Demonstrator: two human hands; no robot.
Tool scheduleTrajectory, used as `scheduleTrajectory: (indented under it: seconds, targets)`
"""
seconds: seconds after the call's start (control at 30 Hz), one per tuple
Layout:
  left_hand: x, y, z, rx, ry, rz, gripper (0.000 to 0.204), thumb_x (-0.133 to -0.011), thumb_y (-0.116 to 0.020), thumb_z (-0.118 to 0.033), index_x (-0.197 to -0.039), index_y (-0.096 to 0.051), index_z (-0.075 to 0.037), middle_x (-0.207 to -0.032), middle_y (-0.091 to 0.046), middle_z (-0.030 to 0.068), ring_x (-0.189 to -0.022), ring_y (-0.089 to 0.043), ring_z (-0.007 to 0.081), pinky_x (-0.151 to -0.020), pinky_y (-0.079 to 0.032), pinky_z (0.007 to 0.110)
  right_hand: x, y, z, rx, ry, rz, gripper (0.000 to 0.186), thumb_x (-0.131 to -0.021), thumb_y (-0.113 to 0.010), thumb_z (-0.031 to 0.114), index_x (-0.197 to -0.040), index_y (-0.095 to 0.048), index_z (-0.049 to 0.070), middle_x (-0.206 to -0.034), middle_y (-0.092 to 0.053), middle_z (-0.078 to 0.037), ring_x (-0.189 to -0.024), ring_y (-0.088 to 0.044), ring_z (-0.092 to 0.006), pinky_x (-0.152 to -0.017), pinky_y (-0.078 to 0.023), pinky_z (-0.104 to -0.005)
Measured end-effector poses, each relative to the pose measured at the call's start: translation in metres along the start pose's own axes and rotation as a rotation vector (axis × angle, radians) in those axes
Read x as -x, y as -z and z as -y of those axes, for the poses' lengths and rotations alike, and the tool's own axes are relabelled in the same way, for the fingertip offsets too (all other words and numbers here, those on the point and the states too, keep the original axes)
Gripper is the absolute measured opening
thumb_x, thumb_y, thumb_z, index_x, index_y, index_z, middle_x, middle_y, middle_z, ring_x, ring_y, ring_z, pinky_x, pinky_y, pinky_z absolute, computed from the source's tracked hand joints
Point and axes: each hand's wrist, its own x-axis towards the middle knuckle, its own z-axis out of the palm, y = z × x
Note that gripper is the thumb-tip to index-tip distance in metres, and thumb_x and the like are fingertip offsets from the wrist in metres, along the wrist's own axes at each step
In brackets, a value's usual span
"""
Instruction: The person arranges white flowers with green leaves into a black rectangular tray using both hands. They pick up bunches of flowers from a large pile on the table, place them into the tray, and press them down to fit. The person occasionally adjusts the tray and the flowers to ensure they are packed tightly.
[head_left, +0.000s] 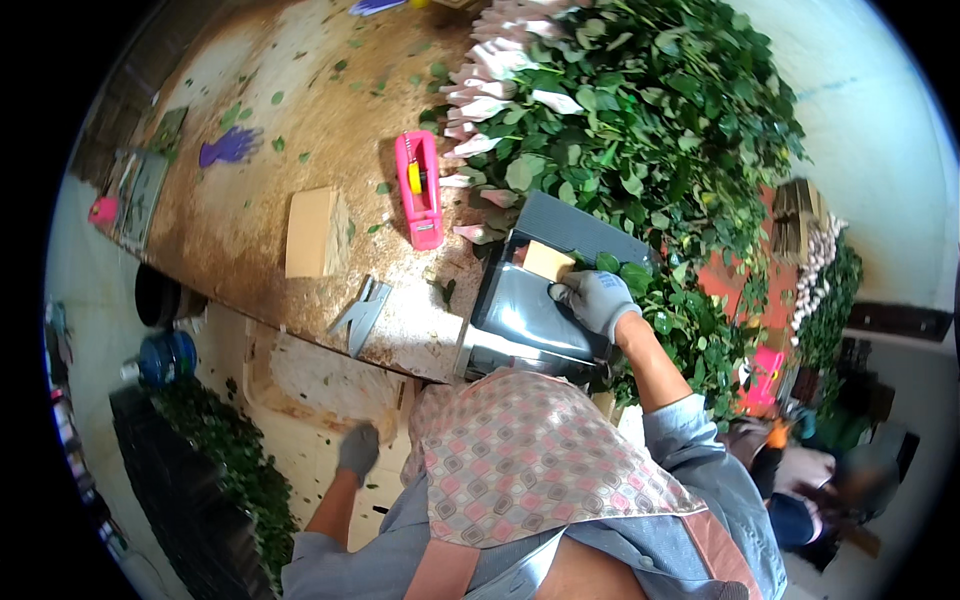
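Note:
My right hand (pixel 597 300), in a grey glove, rests over a dark grey box-shaped device (pixel 520 308) with a glossy front at the table's edge. Its fingers are curled at the thumb; anything in them is too small to make out. Just beyond the fingertips a small tan cardboard piece (pixel 548 262) lies on the device, with green leaves close by. My left hand (pixel 358 452), also grey-gloved, hangs low beside my apron, below the table edge. Its fingers are hard to make out, and nothing is visibly held.
Leafy stems with pale pink wrapped heads (pixel 487 107) are heaped on the right. On the worn table lie a pink tape dispenser (pixel 427 228), tan cardboard stack (pixel 310 235), grey plier-like tool (pixel 366 315) and purple glove (pixel 232 147). Another person (pixel 805 470) is at lower right.

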Motion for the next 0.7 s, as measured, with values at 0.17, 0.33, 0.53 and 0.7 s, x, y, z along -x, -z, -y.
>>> scheduleTrajectory:
  seconds: [0.17, 0.33, 0.53, 0.7]
  targets:
    - [-0.025, 0.112, -0.218, 0.238, -0.826, -0.434, 0.027, -0.093, -0.064, -0.018, -0.113, -0.071, -0.001, -0.112, -0.068, 0.018, -0.105, -0.064, 0.0373, -0.096, -0.05, 0.045, 0.003, 0.008, 0.007, 0.017, -0.07, 0.065, 0.035, -0.1, -0.056, 0.043, -0.106, -0.074, 0.014, -0.1, -0.073, -0.019, -0.097, -0.069, -0.0401, -0.086, -0.054, -0.0485]
    - [-0.026, 0.084, -0.345, -0.585, -1.291, -0.376, 0.049, -0.089, -0.062, -0.023, -0.132, -0.06, 0.001, -0.137, -0.058, 0.0181, -0.125, -0.054, 0.0336, -0.103, -0.044, 0.046, 0.006, 0.01, 0.009, -0.016, -0.061, 0.018, 0.033, -0.099, -0.057, 0.041, -0.11, -0.073, 0.015, -0.106, -0.074, -0.018, -0.102, -0.069, -0.0389, -0.089, -0.053, -0.0473]
    - [-0.062, 0.042, -0.34, -0.766, -1.291, -0.528, 0.054, -0.092, -0.047, -0.019, -0.141, -0.054, 0.005, -0.149, -0.051, 0.0231, -0.139, -0.046, 0.0387, -0.115, -0.033, 0.053, 0.014, 0.007, 0.008, -0.06, -0.085, -0.02, 0.03, -0.099, -0.054, 0.038, -0.11, -0.074, 0.017, -0.106, -0.074, -0.017, -0.102, -0.07, -0.0373, -0.089, -0.054, -0.0459]
    - [-0.064, 0.041, -0.335, -0.669, -1.266, -0.474, 0.055, -0.092, -0.047, -0.018, -0.141, -0.054, 0.005, -0.149, -0.051, 0.0221, -0.14, -0.046, 0.0373, -0.117, -0.032, 0.052, 0.014, 0.015, 0.025, 0.404, 0.026, -0.297, 0.023, -0.093, -0.062, 0.029, -0.104, -0.069, 0.009, -0.103, -0.07, -0.013, -0.096, -0.068, -0.0298, -0.08, -0.051, -0.0403]
